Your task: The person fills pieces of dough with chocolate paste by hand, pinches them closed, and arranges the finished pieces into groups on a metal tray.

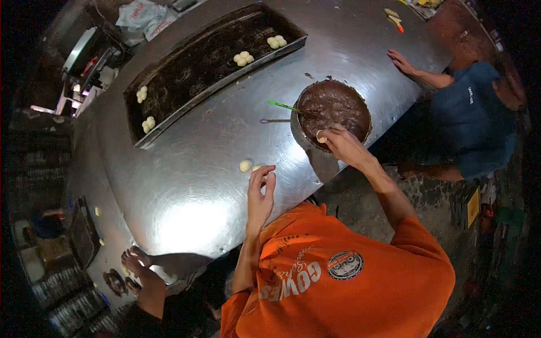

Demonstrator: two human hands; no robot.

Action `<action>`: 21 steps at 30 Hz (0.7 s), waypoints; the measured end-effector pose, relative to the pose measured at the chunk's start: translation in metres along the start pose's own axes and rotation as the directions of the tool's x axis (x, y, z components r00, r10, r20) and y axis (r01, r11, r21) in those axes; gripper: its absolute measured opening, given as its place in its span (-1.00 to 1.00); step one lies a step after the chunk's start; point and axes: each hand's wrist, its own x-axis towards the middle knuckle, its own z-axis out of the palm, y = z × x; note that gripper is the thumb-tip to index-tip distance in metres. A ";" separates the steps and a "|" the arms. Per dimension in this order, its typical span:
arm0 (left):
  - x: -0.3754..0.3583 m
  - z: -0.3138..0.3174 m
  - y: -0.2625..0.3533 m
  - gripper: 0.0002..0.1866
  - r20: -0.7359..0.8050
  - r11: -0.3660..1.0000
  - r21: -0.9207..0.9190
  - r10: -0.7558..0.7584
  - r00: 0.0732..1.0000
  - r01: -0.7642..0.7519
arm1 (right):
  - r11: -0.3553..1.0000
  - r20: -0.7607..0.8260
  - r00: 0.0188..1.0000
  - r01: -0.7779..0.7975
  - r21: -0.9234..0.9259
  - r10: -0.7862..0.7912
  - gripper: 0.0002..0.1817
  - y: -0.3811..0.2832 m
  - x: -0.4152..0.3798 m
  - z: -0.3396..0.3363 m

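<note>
Orange fabric of a short-sleeved shirt with white lettering (pixel 338 281) lies nearest, its wearer leaning over a broad, shiny metal table (pixel 191 169). The right hand (pixel 342 147) has its fingers closed on a small, pale, rounded dough piece (pixel 322 137) at the near rim of a round metal pan of thick, dark brown filling (pixel 333 110). Holding the piece there probably lets any drips fall back inside. A slim green-handled utensil (pixel 282 105) leans out over the far-left rim, its handle apparently kept clear of the filling for a clean grip.

Left of the pan, the left hand (pixel 260 203) is partly open, thumb and fingers curved apart, with nothing visibly held. A smooth, cream-coloured dough ball (pixel 245 165) sits just beyond its fingertips; a second is partly hidden by them, and whether they touch it cannot be told. Both seem placed for an easy reach. Beyond, a long, dark, low-walled metal tray (pixel 194 67) carries four spaced dough clusters (pixel 243 58), perhaps set apart so that they do not join.

The right forearm slants inward with the wrist bent down; the left rises nearly upright, elbow close to the body.
</note>
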 end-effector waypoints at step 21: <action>0.031 -0.002 0.016 -0.61 -0.045 0.885 -0.456 -0.131 0.990 0.097 | -0.269 0.485 0.873 -0.454 0.850 0.060 -0.67 -0.069 0.014 0.036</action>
